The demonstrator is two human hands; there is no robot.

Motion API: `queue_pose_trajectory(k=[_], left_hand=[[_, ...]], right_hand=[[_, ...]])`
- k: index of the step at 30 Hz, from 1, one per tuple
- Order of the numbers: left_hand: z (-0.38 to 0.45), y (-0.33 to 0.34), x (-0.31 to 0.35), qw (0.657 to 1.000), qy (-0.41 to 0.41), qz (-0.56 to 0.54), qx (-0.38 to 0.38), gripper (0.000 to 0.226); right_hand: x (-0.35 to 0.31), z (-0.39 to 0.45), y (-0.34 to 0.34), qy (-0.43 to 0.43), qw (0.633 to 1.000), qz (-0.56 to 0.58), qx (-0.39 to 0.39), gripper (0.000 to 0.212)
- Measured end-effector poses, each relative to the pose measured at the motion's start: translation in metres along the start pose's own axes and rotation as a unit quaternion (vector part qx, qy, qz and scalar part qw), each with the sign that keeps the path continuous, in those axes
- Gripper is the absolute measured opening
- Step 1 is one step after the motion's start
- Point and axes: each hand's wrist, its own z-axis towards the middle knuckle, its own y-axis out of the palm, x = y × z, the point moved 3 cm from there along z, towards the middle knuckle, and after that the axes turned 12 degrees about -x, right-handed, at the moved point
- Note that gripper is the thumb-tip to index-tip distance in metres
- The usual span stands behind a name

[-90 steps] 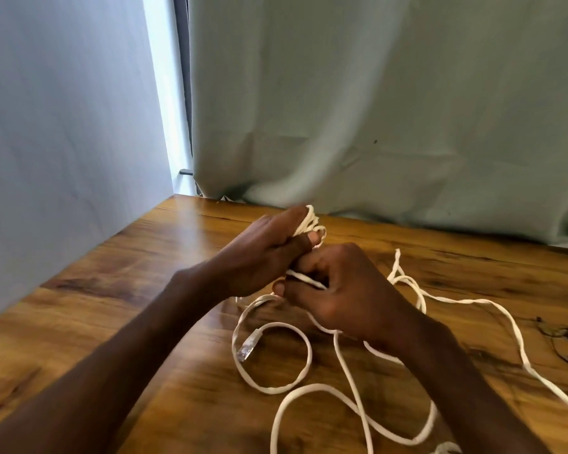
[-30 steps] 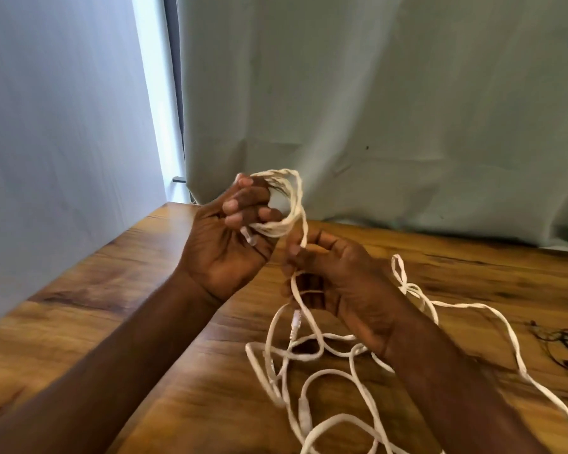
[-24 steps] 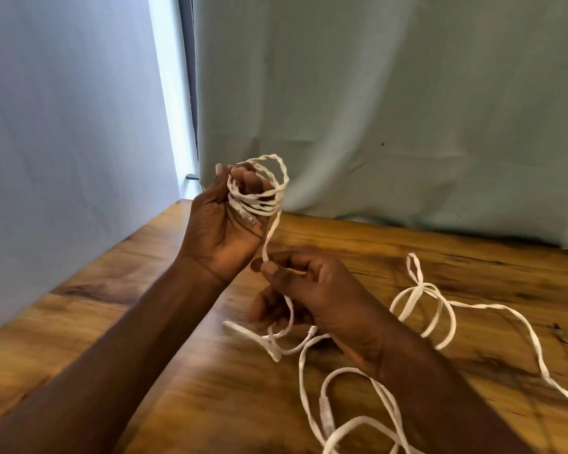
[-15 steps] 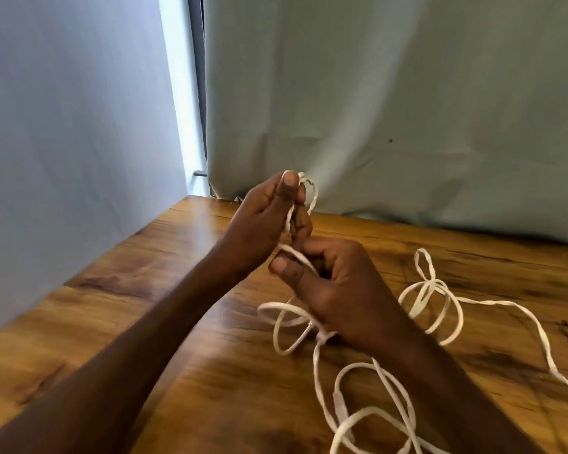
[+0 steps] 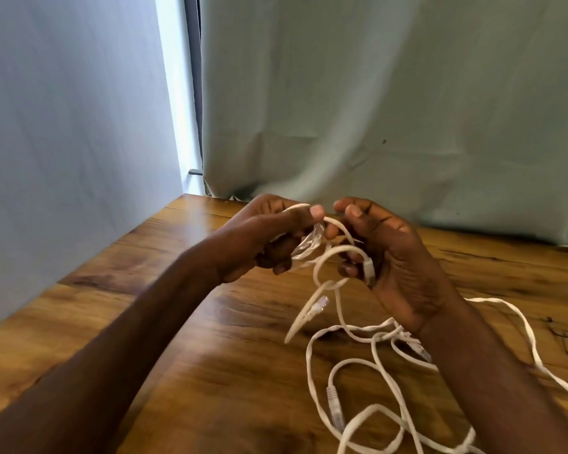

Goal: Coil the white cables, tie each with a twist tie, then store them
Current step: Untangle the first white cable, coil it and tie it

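White cable (image 5: 312, 247) loops, gripped by left hand (image 5: 269, 237), may slip as right hand (image 5: 384, 253), holding the strand, pulls the lower-right tangle.

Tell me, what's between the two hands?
In the head view, looped white cable bridges the gap between the left hand and right hand.

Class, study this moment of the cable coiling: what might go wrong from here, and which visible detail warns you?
1. The loose white flat cables lie crossed on the brown wooden table; pulling more in may knot them.
2. The small coil gripped by the left hand is untied and could spring open.
3. The clear plug at the right hand might snag a loop.
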Motion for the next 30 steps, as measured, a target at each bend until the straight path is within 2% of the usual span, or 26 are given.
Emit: queue_pose_trajectory(k=[4, 7, 10, 13, 16, 18, 22, 25, 27, 30], left_hand=[[0.006, -0.003, -0.009, 0.993, -0.008, -0.047, 0.107, 0.041], [0.005, -0.005, -0.013, 0.975, -0.022, -0.128, 0.182, 0.038], [0.006, -0.012, -0.017, 0.948, -0.018, -0.232, 0.215, 0.041], [0.007, -0.02, -0.022, 0.94, 0.001, -0.261, 0.219, 0.042], [0.008, -0.021, -0.026, 0.936, 0.008, -0.27, 0.226, 0.042], [0.007, -0.023, -0.025, 0.931, 0.016, -0.277, 0.238, 0.041], [0.002, -0.035, -0.014, 0.906, 0.075, -0.323, 0.265, 0.037], [-0.002, -0.044, -0.006, 0.879, 0.125, -0.372, 0.271, 0.042], [-0.003, -0.046, -0.008, 0.875, 0.129, -0.377, 0.276, 0.043], [0.0, -0.042, -0.013, 0.886, 0.115, -0.359, 0.271, 0.041]], right_hand=[[0.001, 0.0, -0.002, 0.004, 0.999, -0.035, -0.021, 0.043], [0.005, 0.002, -0.001, 0.005, 0.999, -0.05, 0.017, 0.042], [0.011, 0.002, -0.008, 0.032, 0.997, -0.051, 0.047, 0.055], [0.018, 0.0, -0.01, 0.117, 0.988, -0.101, -0.01, 0.058], [0.027, -0.002, 0.002, 0.157, 0.952, -0.25, -0.078, 0.037], [0.031, 0.0, 0.007, 0.153, 0.948, -0.276, -0.043, 0.015], [0.035, 0.003, -0.012, 0.191, 0.947, -0.231, 0.114, 0.021], [0.037, 0.001, -0.028, 0.209, 0.942, -0.161, 0.209, 0.021], [0.038, 0.0, -0.033, 0.205, 0.936, -0.14, 0.248, 0.022], [0.039, 0.001, -0.031, 0.194, 0.932, -0.173, 0.252, 0.023]])
